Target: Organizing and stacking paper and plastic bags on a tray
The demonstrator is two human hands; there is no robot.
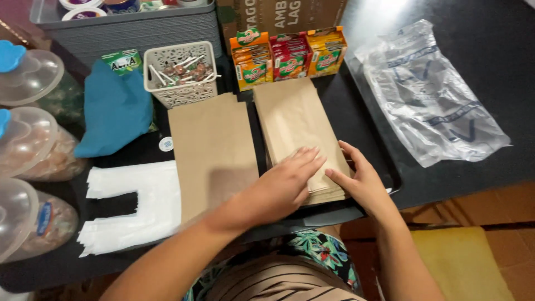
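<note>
Left hand (287, 181): flat, fingers spread, pressing the stack of brown paper bags (295, 125) steady | right hand (356, 178): open, squaring the stack's 4 o'clock edge | stack at tray centre; lollipop basket (179, 72) at 11 o'clock.

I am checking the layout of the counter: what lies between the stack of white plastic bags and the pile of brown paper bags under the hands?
In the head view, a single flat brown paper bag lies between the white plastic bags and the brown pile.
</note>
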